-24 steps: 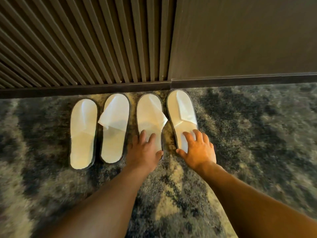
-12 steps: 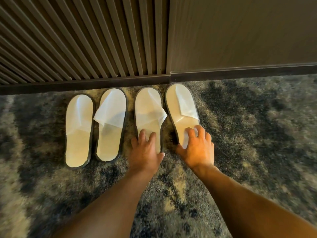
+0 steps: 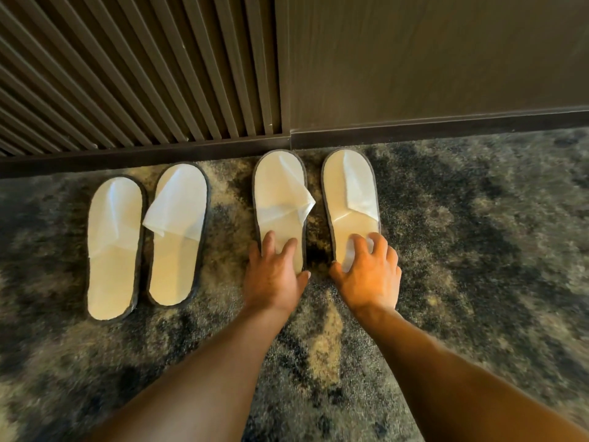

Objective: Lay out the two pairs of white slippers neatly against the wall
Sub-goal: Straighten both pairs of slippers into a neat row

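Four white slippers with grey edging lie toes-to-wall on the patterned carpet. The left pair, a far-left slipper (image 3: 113,244) and its mate (image 3: 177,237), lies untouched, slightly back from the skirting. The right pair sits closer to the wall, with a gap between the pairs. My left hand (image 3: 274,275) presses on the heel of the third slipper (image 3: 277,193), thumb at its right edge. My right hand (image 3: 369,275) clasps the heel of the right-most slipper (image 3: 350,193), fingers curled over it. The heels are hidden under my hands.
A dark skirting board (image 3: 446,126) runs along the wall base. Above it are a slatted wood panel (image 3: 127,74) on the left and a flat dark panel (image 3: 430,59) on the right. Mottled grey carpet (image 3: 478,234) stretches to the right of the slippers.
Both hands have slid the right pair of slippers to the right, opening a gap from the left pair. The right-most slipper now lies straighter. The left pair has not moved.
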